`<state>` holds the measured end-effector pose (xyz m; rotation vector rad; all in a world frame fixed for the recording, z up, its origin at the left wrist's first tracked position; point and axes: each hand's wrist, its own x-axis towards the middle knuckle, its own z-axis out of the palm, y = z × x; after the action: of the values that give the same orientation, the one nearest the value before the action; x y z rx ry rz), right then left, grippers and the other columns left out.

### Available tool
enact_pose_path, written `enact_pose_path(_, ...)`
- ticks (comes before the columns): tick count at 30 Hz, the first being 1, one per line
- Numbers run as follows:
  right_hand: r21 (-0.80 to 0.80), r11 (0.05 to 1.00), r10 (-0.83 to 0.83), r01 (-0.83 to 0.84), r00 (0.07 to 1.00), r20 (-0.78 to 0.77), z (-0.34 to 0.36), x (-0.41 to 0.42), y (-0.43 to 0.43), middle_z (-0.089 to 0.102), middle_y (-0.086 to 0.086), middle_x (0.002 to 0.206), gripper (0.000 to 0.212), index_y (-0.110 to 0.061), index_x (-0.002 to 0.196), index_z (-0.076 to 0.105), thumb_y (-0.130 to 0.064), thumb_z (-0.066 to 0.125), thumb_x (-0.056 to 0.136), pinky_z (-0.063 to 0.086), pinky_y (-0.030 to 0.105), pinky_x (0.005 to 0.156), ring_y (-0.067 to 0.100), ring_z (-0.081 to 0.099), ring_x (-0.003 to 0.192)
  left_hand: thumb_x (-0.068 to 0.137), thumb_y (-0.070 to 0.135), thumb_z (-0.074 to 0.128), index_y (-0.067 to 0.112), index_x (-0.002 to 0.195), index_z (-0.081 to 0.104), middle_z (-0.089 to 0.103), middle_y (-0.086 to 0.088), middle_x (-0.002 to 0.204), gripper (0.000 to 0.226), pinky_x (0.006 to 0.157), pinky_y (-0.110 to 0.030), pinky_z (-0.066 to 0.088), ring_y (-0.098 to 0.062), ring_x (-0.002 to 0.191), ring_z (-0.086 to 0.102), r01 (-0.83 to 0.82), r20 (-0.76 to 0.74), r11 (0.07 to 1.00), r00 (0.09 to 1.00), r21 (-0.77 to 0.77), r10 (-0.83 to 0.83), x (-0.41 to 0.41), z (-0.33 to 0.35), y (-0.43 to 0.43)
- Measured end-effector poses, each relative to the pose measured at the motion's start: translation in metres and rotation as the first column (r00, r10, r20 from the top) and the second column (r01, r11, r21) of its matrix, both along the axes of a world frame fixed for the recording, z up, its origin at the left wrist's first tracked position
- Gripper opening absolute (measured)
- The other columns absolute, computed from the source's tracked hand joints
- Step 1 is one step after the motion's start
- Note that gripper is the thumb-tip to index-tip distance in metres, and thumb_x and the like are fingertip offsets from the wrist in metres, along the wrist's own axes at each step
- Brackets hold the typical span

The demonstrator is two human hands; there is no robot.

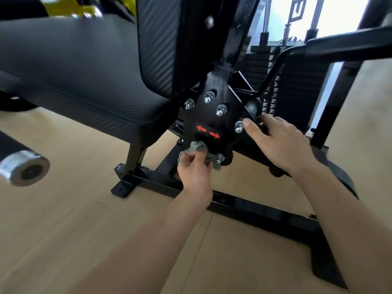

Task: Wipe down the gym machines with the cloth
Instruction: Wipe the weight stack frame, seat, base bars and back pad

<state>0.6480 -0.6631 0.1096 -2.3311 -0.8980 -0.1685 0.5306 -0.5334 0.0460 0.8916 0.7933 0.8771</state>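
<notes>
The left hand [195,172] is pinching a crumpled grey-green cloth [196,147] between the thumb and curled fingers. It is pressing the cloth on the lower edge of the black metal plate [214,119], just under a sticker [208,132] with two red arrows. The cloth is looking soft and wrinkled, and it is touching a shiny bolt [219,159] at the plate's bottom corner. The right hand [282,143] is holding the plate's right edge: the thumb is lying flat on the front beside a domed chrome nut [238,126], and the fingers are curling round behind. The plate is glossy and angular. A round black knob [253,106] is sitting just above this hand. Left of the plate, the seat [84,66] is showing smooth black padding with a fine woven pattern on its side. Below, the frame [254,209] of square black tube is standing on the pale wooden floor [63,230]. Far left, a roller [23,168] is ending in a dull silver cap.
</notes>
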Motion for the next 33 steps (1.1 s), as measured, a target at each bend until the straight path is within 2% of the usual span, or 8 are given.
enact_pose_path(4,-0.125,0.99,0.036,-0.059,0.984,-0.177,0.01,0.02,-0.013,0.06,-0.01,0.113,0.098,-0.045,0.122,0.058,-0.108,0.018,0.059,0.043,0.039,0.081,0.02,0.058,0.108,0.094,0.012,0.067,0.017,0.081,0.06,0.063,0.01,0.069,0.016,0.058,-0.016,0.047,0.002,0.058,0.058,-0.068,-0.082,0.969,0.993,0.236,0.089,0.011,0.014,-0.018)
enact_pose_path(9,-0.182,0.983,-0.017,-0.017,0.983,-0.184,0.001,0.023,-0.012,0.061,0.001,0.131,0.118,-0.029,0.132,0.056,-0.109,0.012,0.058,0.044,0.045,0.093,0.024,0.055,0.12,0.097,0.016,0.067,0.019,0.089,0.064,0.07,0.006,0.087,0.009,0.07,-0.013,0.052,0.001,0.078,0.067,-0.075,-0.043,0.89,0.994,0.45,0.105,0.015,0.049,-0.04)
enact_pose_path(16,-0.206,0.978,-0.031,-0.013,0.977,-0.211,0.007,0.019,-0.014,0.061,0.004,0.133,0.124,-0.027,0.14,0.052,-0.109,0.011,0.056,0.046,0.049,0.101,0.026,0.057,0.121,0.097,0.018,0.067,0.017,0.094,0.062,0.065,-0.004,0.103,0.006,0.087,-0.031,0.055,-0.017,0.095,0.064,-0.033,-0.119,0.736,0.981,0.676,0.153,0.006,0.065,-0.038)
enact_pose_path(22,-0.23,0.97,0.02,-0.085,0.962,-0.271,0.014,0.02,-0.018,0.059,0.003,0.137,0.121,-0.026,0.144,0.049,-0.107,0.018,0.06,0.045,0.048,0.105,0.025,0.055,0.125,0.099,0.017,0.063,0.006,0.106,0.067,0.065,-0.013,0.107,0.014,0.094,-0.044,0.053,-0.03,0.102,0.064,-0.087,-0.207,0.795,0.943,0.601,0.26,-0.005,0.066,0.004)
enact_pose_path(25,-0.232,0.966,0.037,-0.115,0.949,-0.314,0.019,0.02,-0.019,0.062,0.001,0.13,0.119,-0.027,0.142,0.051,-0.107,0.024,0.059,0.049,0.046,0.102,0.023,0.059,0.119,0.098,0.018,0.065,0.012,0.099,0.066,0.06,0.001,0.096,0.006,0.093,-0.042,0.053,-0.022,0.096,0.062,-0.034,-0.237,0.797,0.946,0.603,0.22,-0.006,0.068,0.003)
enact_pose_path(27,-0.221,0.969,0.036,-0.112,0.945,-0.324,0.019,0.02,-0.02,0.063,0.001,0.13,0.119,-0.027,0.142,0.052,-0.107,0.026,0.058,0.05,0.046,0.102,0.023,0.059,0.119,0.097,0.017,0.067,0.016,0.095,0.063,0.056,0.004,0.1,0.005,0.091,-0.037,0.052,-0.021,0.097,0.061,0.001,-0.254,0.777,0.945,0.629,0.205,-0.004,0.065,-0.006)
enact_pose_path(30,-0.201,0.976,0.02,-0.087,0.948,-0.316,0.015,0.019,-0.02,0.062,0.0,0.132,0.121,-0.027,0.144,0.05,-0.108,0.026,0.057,0.05,0.045,0.1,0.023,0.059,0.12,0.095,0.019,0.071,0.016,0.091,0.063,0.055,-0.01,0.122,0.009,0.098,-0.041,0.052,-0.027,0.108,0.061,0.098,-0.318,0.741,0.934,0.664,0.162,0.0,0.055,-0.017)
enact_pose_path(33,-0.165,0.985,-0.002,-0.051,0.952,-0.306,0.011,0.019,-0.02,0.059,-0.001,0.14,0.126,-0.029,0.148,0.047,-0.11,0.026,0.053,0.05,0.041,0.099,0.024,0.056,0.126,0.091,0.02,0.076,0.013,0.09,0.067,0.061,-0.012,0.117,0.012,0.094,-0.042,0.054,-0.026,0.104,0.063,0.16,-0.353,0.686,0.924,0.71,0.15,-0.002,0.044,-0.024)
